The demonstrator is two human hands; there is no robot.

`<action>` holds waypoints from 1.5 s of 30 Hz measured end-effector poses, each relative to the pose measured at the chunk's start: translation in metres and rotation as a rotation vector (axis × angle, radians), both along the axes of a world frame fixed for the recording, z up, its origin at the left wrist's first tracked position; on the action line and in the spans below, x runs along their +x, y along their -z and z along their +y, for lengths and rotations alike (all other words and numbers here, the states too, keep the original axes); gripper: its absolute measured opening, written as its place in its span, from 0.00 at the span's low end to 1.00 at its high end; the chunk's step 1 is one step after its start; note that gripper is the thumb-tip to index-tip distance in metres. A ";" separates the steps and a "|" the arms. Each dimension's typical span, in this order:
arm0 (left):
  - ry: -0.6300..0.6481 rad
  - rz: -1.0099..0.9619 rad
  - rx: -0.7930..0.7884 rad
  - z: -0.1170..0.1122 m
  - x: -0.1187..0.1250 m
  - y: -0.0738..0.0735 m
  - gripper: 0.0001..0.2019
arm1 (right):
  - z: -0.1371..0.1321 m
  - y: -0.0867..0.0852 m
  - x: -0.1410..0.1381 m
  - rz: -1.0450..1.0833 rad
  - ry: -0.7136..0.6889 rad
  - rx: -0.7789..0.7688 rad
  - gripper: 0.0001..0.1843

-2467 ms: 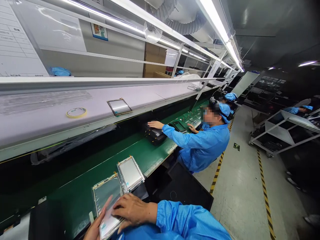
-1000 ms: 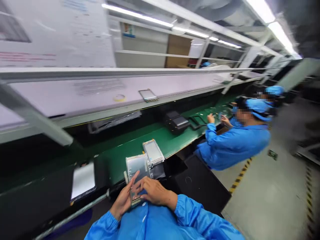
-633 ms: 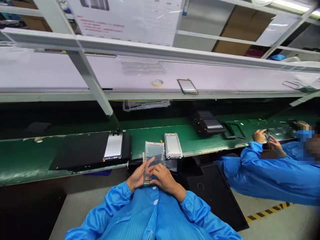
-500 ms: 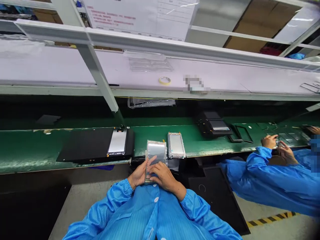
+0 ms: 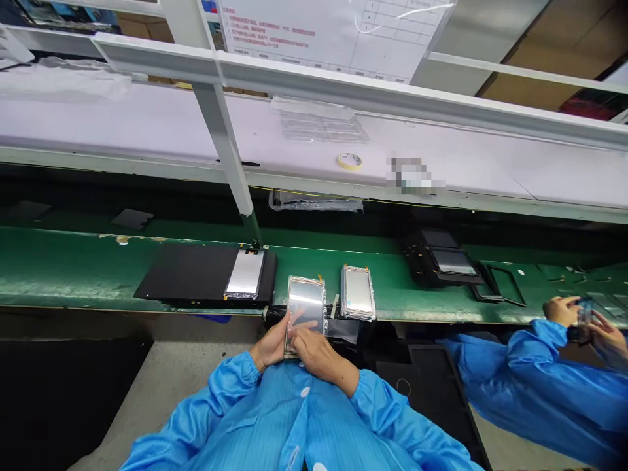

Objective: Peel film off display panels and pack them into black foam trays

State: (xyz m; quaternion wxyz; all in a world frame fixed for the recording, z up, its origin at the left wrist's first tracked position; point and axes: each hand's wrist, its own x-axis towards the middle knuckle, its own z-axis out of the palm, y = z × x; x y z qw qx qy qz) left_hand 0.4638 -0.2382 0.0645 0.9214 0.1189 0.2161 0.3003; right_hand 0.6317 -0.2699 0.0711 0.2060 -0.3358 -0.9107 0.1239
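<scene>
In the head view, a flat rectangular glass screen panel [image 5: 308,294] with a shiny face and a pale border is held upright in front of my body. My left hand [image 5: 271,341] grips its lower left edge. My right hand [image 5: 321,356] lies over the lower part of the panel, its fingers bent and close together against the face; whether they pinch anything is hidden. To the right of the panel, a stack of similar panels [image 5: 358,292] rests on the green bench. A silver-backed panel [image 5: 244,273] lies to the left on a black board [image 5: 186,271].
The green bench [image 5: 304,256] runs beneath a white shelf [image 5: 294,157] carrying a tape roll [image 5: 350,161] and clear plastic trays [image 5: 321,124]. A post [image 5: 223,144] rises at left. Black frames [image 5: 500,282] and stacked dark cases [image 5: 439,258] stand right, near a co-worker's hands [image 5: 583,320].
The view has turned, so bench and shelf objects appear farther right. My right fingers have drawn together lower on the panel. My left hand keeps its grip.
</scene>
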 end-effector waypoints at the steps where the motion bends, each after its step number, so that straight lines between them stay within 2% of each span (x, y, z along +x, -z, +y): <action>1: 0.007 0.020 0.048 -0.003 -0.002 0.000 0.36 | 0.001 0.001 0.000 0.056 0.040 -0.052 0.10; 5: 0.044 0.076 0.250 -0.013 -0.013 -0.003 0.44 | 0.014 -0.007 0.006 0.464 0.293 -0.499 0.08; 7: 0.070 0.077 0.282 -0.016 -0.017 -0.006 0.42 | 0.029 -0.020 0.023 0.757 0.447 -0.689 0.09; 8: 0.085 0.076 0.288 -0.018 -0.019 -0.007 0.40 | 0.038 -0.028 0.038 0.917 0.537 -0.716 0.10; 10: 0.100 0.081 0.303 -0.020 -0.023 -0.009 0.38 | 0.055 -0.046 0.077 1.221 0.733 -0.604 0.14; 12: 0.093 0.097 0.319 -0.023 -0.026 -0.010 0.37 | 0.064 -0.062 0.124 1.418 0.908 -0.302 0.18; 13: 0.081 0.110 0.322 -0.024 -0.028 -0.010 0.35 | 0.066 -0.069 0.145 1.434 0.991 -0.121 0.19; 15: 0.046 0.143 0.314 -0.026 -0.028 -0.011 0.29 | 0.061 -0.075 0.176 1.273 1.135 0.160 0.21; 16: 0.029 0.162 0.307 -0.027 -0.028 -0.011 0.26 | 0.056 -0.075 0.182 1.134 1.175 0.219 0.22; 17: 0.012 0.177 0.304 -0.027 -0.027 -0.012 0.24 | 0.051 -0.073 0.183 1.001 1.183 0.207 0.24; 18: -0.003 0.188 0.303 -0.028 -0.026 -0.013 0.22 | 0.046 -0.070 0.177 0.901 1.151 0.122 0.25; 20: -0.019 0.196 0.307 -0.028 -0.022 -0.015 0.21 | 0.040 -0.061 0.151 0.848 0.993 -0.190 0.27; 23: -0.021 0.202 0.312 -0.029 -0.017 -0.018 0.20 | 0.040 -0.049 0.103 0.979 0.700 -0.667 0.28; 26: -0.007 0.213 0.323 -0.031 -0.014 -0.020 0.20 | 0.044 -0.046 0.071 1.143 0.551 -0.900 0.24; 30: 0.003 0.270 0.341 -0.034 -0.014 -0.022 0.22 | 0.045 -0.040 0.060 1.317 0.514 -1.049 0.27; 32: 0.002 0.296 0.356 -0.037 -0.015 -0.024 0.23 | 0.044 -0.031 0.057 1.311 0.511 -1.093 0.28; 34: 0.005 0.302 0.364 -0.039 -0.018 -0.025 0.24 | 0.040 -0.017 0.051 1.188 0.494 -1.109 0.26; 37: -0.017 0.267 0.339 -0.044 -0.027 -0.026 0.20 | 0.029 0.010 0.043 0.928 0.467 -1.048 0.24; 40: -0.092 0.253 0.275 -0.051 -0.041 -0.025 0.17 | 0.007 0.028 0.039 0.884 0.428 -1.056 0.23; 43: -0.134 0.302 0.185 -0.061 -0.055 -0.023 0.26 | -0.021 0.026 0.038 0.892 0.325 -1.179 0.22; 45: -0.127 0.347 0.155 -0.065 -0.063 -0.022 0.30 | -0.038 0.019 0.036 0.795 0.216 -1.205 0.23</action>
